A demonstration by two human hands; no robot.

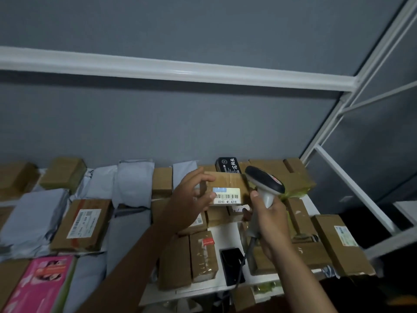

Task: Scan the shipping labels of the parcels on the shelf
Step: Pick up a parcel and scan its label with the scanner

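My left hand [191, 195] grips the left end of a small brown cardboard parcel [228, 179] and holds it above the shelf. Its white shipping label [226, 196] with a barcode faces me. My right hand [268, 219] holds the grey handle of a barcode scanner [265, 179], whose black head sits right beside the parcel's right end. A cable runs down from the scanner's handle.
The white shelf [228, 236] carries several cardboard boxes, grey mailer bags [133, 184] and a pink package [42, 283] at the front left. A labelled box [82, 224] lies left of centre. A black device [232, 265] lies on the shelf. White frame posts [352, 190] rise on the right.
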